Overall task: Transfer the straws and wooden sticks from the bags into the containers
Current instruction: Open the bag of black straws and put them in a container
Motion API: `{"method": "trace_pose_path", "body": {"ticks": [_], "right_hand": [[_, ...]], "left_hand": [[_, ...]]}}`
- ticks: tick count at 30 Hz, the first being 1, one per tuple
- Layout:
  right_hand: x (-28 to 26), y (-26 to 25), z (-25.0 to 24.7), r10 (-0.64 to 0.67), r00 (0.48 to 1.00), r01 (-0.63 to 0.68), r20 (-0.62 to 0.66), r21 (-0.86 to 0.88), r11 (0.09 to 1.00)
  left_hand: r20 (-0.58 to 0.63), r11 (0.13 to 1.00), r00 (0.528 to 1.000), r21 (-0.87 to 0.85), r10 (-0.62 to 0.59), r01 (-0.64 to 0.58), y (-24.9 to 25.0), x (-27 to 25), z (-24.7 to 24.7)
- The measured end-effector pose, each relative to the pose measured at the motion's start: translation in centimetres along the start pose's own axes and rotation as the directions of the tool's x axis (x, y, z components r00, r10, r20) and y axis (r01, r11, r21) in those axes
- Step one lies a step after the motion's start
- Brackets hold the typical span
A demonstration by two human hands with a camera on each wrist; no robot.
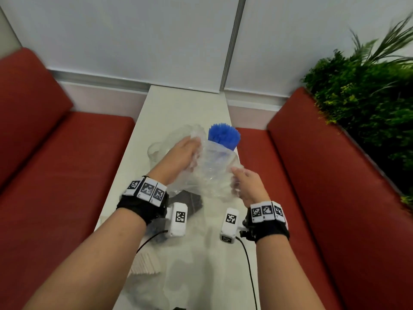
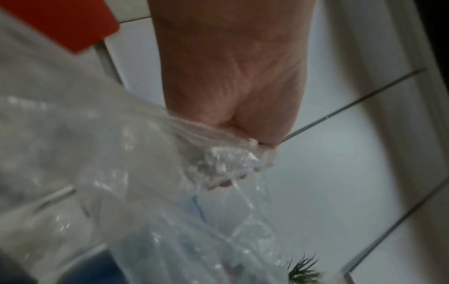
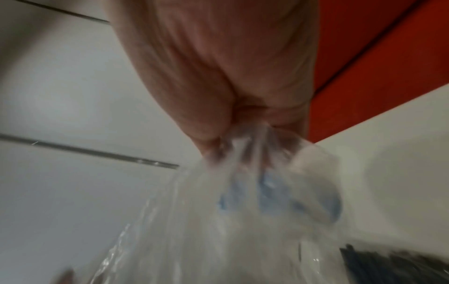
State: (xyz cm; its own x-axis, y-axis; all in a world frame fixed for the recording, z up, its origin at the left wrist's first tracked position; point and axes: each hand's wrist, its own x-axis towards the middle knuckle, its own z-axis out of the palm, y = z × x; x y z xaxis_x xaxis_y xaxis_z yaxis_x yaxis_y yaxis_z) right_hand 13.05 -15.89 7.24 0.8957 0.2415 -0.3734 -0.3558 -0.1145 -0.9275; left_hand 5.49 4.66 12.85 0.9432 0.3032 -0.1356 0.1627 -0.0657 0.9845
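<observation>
A bundle of blue straws (image 1: 224, 136) stands upright at the far middle of the white table (image 1: 185, 104); its lower part is hidden behind a crumpled clear plastic bag (image 1: 212, 173). My left hand (image 1: 185, 153) grips the bag's left side, the film bunched in its curled fingers (image 2: 230, 153). My right hand (image 1: 243, 184) pinches the bag's right edge (image 3: 255, 134). Blue (image 3: 267, 192) shows faintly through the film. Black straws (image 1: 190, 202) lie under the bag, also low in the right wrist view (image 3: 388, 265). Wooden sticks (image 1: 145, 262) lie at the table's left edge.
A clear container (image 1: 156, 153) stands left of my left hand. Another clear bag (image 1: 190, 276) lies flat on the near part of the table. Red benches (image 1: 67, 164) flank the narrow table on both sides, and green plants (image 1: 368, 97) fill the right.
</observation>
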Motion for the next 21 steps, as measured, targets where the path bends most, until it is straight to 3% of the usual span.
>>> {"method": "trace_pose_path", "body": {"ticks": [2,4,6,8,11,15,16,18,19,21], "right_hand": [[-0.7,-1.4,0.8,-0.254,0.961,0.258,-0.110,0.017,0.966],[-1.4,-3.0,1.1,-0.438,0.878,0.448,-0.193,0.007,0.894],[-2.0,-4.2,0.6,-0.593,0.760,0.605,-0.265,-0.042,0.795],[-2.6,-4.6,0.1,-0.677,0.668,0.693,-0.308,-0.074,0.717],[-3.4,-4.6,0.2,-0.680,0.640,0.722,-0.357,-0.022,0.691],[-4.0,-3.9,0.4,-0.643,0.643,0.731,-0.416,0.082,0.678],[-4.1,-3.7,0.3,-0.636,0.654,0.726,-0.410,0.104,0.679],[-4.2,-3.3,-0.3,-0.620,0.681,0.708,-0.389,0.136,0.693],[-4.3,-3.2,-0.7,-0.621,0.692,0.703,-0.368,0.146,0.696],[-4.3,-2.8,-1.5,-0.642,0.715,0.694,-0.277,0.174,0.698]], "left_hand": [[-0.022,0.983,0.993,0.145,0.119,-0.115,0.9,-0.8,-0.7],[-0.104,0.955,0.964,0.194,0.246,-0.223,1.8,-1.5,-2.3],[-0.179,0.936,0.923,0.149,0.341,-0.318,2.9,-1.9,-4.6],[-0.241,0.927,0.900,-0.008,0.362,-0.375,3.8,-2.2,-7.0],[-0.309,0.893,0.882,-0.165,0.356,-0.419,4.4,-2.0,-9.8],[-0.386,0.930,0.893,-0.181,0.232,-0.320,3.6,-1.6,-12.3],[-0.325,0.939,0.921,-0.193,0.213,-0.285,3.0,-1.6,-13.0],[-0.062,0.958,0.979,-0.203,0.195,-0.204,1.6,-1.9,-14.6],[0.089,0.974,0.981,-0.166,0.171,-0.154,1.0,-2.2,-15.5],[0.322,0.995,0.942,-0.067,0.096,-0.078,0.4,-2.6,-17.0]]}}
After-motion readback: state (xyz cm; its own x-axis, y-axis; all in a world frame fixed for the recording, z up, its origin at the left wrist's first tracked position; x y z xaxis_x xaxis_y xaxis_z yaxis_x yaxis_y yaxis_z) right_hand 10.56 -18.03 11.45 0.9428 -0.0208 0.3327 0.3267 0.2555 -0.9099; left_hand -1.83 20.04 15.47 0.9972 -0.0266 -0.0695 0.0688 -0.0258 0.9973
